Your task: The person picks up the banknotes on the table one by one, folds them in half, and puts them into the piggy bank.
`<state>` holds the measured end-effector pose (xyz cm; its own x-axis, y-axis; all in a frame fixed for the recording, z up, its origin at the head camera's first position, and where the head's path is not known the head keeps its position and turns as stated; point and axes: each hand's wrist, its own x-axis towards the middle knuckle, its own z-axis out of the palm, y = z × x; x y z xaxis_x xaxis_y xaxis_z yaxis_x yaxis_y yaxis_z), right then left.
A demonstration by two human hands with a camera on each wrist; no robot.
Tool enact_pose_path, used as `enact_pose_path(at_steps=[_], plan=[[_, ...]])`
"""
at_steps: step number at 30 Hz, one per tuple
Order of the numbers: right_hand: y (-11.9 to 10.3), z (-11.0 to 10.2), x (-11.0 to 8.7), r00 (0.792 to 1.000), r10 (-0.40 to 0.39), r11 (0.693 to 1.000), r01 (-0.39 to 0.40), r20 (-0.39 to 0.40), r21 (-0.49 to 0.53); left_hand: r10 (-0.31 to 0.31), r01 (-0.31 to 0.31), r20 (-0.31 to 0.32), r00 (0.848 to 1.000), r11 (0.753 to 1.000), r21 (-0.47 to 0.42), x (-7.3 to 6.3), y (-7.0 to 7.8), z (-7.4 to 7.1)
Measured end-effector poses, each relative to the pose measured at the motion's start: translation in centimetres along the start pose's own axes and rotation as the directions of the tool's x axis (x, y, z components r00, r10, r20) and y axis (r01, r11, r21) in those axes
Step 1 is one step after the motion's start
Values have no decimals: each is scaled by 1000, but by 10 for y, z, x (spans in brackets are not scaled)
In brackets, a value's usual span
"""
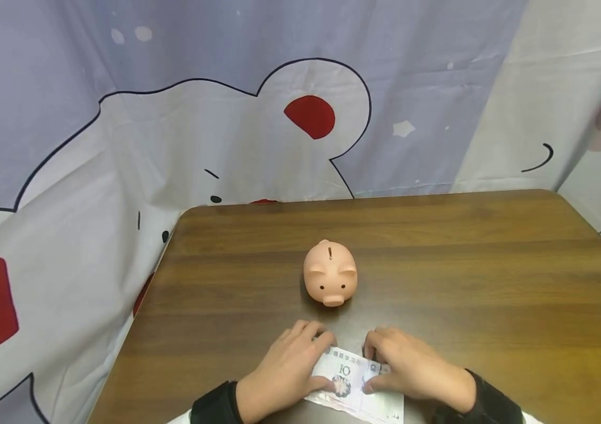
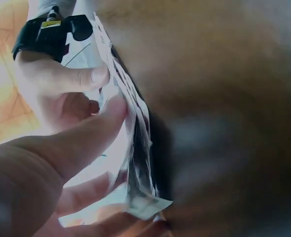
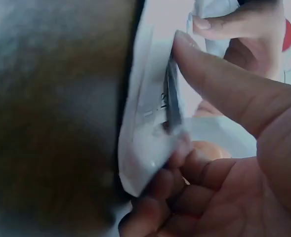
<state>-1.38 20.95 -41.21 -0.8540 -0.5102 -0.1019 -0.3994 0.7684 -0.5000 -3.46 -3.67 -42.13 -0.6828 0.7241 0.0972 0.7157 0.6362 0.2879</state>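
Near the front of the table, both hands hold pale paper banknotes [image 1: 354, 406]; the top one is marked 10. My left hand [image 1: 292, 362] grips the left end, its thumb on the printed face and its fingers at the far edge. The right hand [image 1: 411, 368] pinches the notes between thumb and curled fingers. Seen edge-on in the left wrist view, the banknotes [image 2: 140, 128] show several uneven layers. In the right wrist view, the banknotes [image 3: 147, 98] sit between thumb and fingers, partly blurred. Beyond the hands stands a pink piggy bank [image 1: 331, 271], its slot on top.
The brown wooden table [image 1: 470, 282] extends to both sides and behind the piggy bank. A patterned cloth [image 1: 215, 129] hangs along the back and left of the table. Dark bands [image 1: 218, 403] circle both wrists.
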Motion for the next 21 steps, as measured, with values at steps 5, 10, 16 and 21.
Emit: enact_pose_path(at_steps=[5,10,16,21], plan=[[9,-3,4,995,-100,974,97,6,205,-24,11,-82,996,989,-150,1,-2,-4],[10,-14,4,979,-201,945,203,-31,255,-59,8,-181,982,963,-268,0,-2,-12],[-5,-53,-2,946,-236,920,291,-220,263,-139,-18,-227,964,818,-575,3,-1,-52],[-35,-100,-7,886,-182,908,318,-427,273,-224,-102,-353,908,700,-707,8,7,-105]])
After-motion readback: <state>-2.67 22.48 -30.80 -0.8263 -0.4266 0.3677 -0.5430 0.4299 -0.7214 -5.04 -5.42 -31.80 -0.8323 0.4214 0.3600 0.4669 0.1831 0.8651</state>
